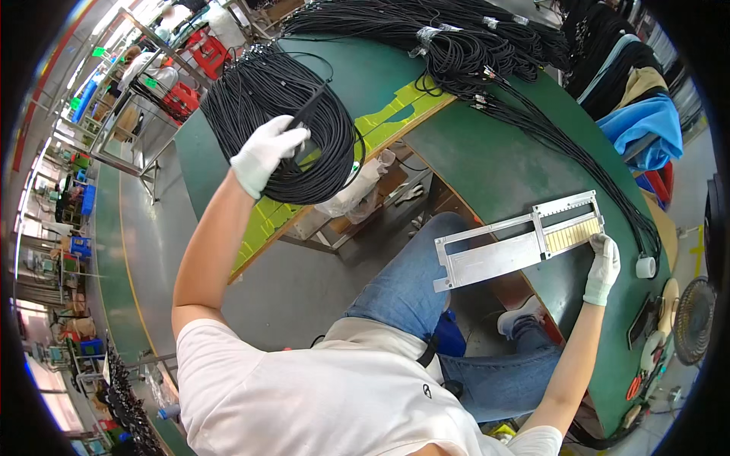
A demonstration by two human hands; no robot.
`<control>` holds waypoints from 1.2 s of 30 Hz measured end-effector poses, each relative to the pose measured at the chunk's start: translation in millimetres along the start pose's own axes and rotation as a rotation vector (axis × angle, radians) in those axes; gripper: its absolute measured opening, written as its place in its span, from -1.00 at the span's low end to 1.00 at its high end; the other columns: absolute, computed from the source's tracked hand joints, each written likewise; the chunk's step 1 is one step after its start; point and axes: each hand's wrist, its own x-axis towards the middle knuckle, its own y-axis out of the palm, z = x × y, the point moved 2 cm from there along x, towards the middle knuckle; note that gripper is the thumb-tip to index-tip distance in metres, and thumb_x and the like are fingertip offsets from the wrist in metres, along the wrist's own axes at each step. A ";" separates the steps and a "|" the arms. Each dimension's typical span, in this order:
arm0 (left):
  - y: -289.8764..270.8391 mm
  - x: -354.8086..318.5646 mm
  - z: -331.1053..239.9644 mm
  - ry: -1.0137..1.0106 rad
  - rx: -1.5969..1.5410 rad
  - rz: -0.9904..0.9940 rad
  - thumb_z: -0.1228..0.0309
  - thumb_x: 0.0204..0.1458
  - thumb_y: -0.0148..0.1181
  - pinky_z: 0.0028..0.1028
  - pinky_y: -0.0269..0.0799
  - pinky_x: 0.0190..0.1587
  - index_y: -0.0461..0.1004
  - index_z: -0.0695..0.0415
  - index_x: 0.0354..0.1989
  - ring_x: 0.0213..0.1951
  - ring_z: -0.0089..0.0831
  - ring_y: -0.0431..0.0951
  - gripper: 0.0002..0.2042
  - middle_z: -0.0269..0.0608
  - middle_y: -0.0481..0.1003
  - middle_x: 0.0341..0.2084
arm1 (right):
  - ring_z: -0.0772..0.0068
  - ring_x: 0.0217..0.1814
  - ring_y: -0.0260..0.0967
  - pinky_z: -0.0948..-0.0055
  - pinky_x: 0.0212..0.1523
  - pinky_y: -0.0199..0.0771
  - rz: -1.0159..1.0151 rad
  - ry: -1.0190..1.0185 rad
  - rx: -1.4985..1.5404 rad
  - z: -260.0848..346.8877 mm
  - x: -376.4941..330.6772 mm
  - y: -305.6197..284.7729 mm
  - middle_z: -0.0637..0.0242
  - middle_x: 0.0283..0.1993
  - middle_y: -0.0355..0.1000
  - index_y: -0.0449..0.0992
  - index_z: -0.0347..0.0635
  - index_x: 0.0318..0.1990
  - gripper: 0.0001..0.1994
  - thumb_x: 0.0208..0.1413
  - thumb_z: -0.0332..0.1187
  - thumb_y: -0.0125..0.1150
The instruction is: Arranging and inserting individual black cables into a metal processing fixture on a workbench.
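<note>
The right hand (604,266) holds a metal frame (521,249).

green table (487,156) bears black cables (262,95), white roll (645,267)

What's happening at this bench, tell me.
A person is at a green table. The gloved right hand grips the right end of a silver metal frame, which reaches past the table edge. The gloved left hand is at a coil of black cable, with a black strip beside it; whether it grips the strip is unclear. More cable bundles lie farther back.
</note>
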 end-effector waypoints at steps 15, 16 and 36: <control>1.2 -67.4 -76.9 0.235 0.626 -0.198 0.26 0.23 0.13 -0.22 0.34 -0.41 0.45 0.22 -0.26 -0.54 -0.22 0.49 -0.77 -0.09 0.42 -0.61 | 0.47 -0.17 0.46 0.47 -0.08 0.43 0.259 -0.110 -0.244 132.4 -25.8 185.0 0.19 -0.14 0.55 0.55 -0.38 -0.12 -0.61 0.42 -0.14 0.00; 11.1 -76.4 -76.3 0.332 0.711 -0.201 0.26 0.22 0.15 -0.15 0.37 -0.39 0.45 0.21 -0.24 -0.52 -0.10 0.53 -0.77 -0.04 0.46 -0.59 | 0.46 -0.22 0.48 0.47 -0.12 0.45 0.305 -0.022 -0.191 134.7 -36.3 211.9 0.19 -0.23 0.56 0.56 -0.39 -0.16 -0.60 0.40 -0.16 -0.01; 92.2 -99.1 -46.7 0.879 0.735 -0.072 0.31 -0.20 0.39 -0.14 0.27 0.19 0.49 0.07 -0.37 -0.28 -0.21 0.56 -0.76 -0.23 0.52 -0.49 | 0.51 -0.19 0.44 0.46 -0.06 0.43 0.451 0.368 0.392 146.8 -111.7 425.5 0.27 -0.20 0.54 0.48 -0.32 -0.11 -0.71 0.45 -0.27 -0.12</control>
